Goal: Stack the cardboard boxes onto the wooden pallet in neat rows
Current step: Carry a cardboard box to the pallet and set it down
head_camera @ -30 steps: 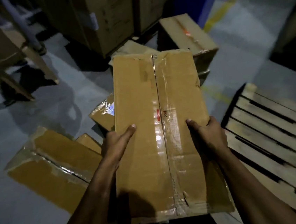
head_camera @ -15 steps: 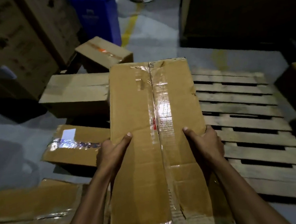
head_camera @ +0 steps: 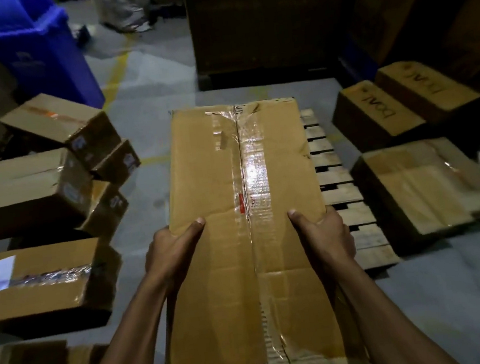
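I hold a long taped cardboard box flat in front of me, its top seam running away from me. My left hand grips its left side with the thumb on top. My right hand grips its right side the same way. The wooden pallet lies on the floor beyond and to the right. The held box hides most of it; only a strip of slats shows at the box's right edge.
Several cardboard boxes lie piled on the floor at the left. More boxes sit on the right beside the pallet. A blue bin stands at the back left, and a tall dark crate stands behind the pallet.
My view has swung to the right with the box held in the same grip. The pallet now sits behind the box, and boxes on the right have come into view.
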Motion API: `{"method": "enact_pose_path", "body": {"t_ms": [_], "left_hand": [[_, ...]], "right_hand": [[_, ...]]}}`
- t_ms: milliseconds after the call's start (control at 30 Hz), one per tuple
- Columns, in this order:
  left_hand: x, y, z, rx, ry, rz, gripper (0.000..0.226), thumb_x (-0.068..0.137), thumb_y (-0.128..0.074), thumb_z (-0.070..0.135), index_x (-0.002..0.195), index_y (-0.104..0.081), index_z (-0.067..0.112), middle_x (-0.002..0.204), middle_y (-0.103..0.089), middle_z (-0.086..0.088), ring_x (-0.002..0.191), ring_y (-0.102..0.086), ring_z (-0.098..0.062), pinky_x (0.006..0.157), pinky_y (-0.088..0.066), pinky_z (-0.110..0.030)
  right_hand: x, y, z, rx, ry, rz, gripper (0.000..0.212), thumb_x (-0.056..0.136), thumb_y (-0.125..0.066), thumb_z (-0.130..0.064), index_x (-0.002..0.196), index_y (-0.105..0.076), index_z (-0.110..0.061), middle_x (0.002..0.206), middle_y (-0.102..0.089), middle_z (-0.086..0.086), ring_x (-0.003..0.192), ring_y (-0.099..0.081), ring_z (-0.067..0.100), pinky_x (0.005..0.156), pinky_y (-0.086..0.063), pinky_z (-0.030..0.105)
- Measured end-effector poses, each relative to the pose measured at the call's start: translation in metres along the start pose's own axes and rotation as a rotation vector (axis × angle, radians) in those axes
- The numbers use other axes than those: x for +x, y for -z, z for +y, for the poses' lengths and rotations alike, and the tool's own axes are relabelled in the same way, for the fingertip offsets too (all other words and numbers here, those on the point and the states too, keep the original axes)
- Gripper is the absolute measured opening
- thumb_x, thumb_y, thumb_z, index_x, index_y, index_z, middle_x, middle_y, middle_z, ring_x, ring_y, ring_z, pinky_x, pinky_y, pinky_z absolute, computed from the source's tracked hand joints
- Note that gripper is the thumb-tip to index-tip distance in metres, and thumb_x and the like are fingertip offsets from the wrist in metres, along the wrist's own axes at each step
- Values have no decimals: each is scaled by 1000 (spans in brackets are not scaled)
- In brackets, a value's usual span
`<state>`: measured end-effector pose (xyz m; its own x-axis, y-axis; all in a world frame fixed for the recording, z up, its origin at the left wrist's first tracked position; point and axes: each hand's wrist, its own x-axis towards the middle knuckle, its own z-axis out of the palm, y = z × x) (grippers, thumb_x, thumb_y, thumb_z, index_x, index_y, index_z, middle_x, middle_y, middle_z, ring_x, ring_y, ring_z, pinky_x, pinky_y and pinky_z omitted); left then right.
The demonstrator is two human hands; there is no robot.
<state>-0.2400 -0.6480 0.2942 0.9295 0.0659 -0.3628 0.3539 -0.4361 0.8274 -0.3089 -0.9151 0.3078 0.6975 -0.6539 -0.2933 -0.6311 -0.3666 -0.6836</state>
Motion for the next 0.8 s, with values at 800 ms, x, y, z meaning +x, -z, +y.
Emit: {"method": "enact_pose_path", "body": {"t_ms": [800], "left_hand": [[160, -264, 189, 8, -53, -150, 58, 62, -66, 81, 89, -63, 30, 95, -73, 1, 89, -70, -26, 86, -58, -52]], "right_hand": [[295, 139, 22, 76, -92, 137, 68, 75, -63, -72, 119, -55, -22, 116, -64, 5, 108, -58, 33, 94, -47, 46]]}}
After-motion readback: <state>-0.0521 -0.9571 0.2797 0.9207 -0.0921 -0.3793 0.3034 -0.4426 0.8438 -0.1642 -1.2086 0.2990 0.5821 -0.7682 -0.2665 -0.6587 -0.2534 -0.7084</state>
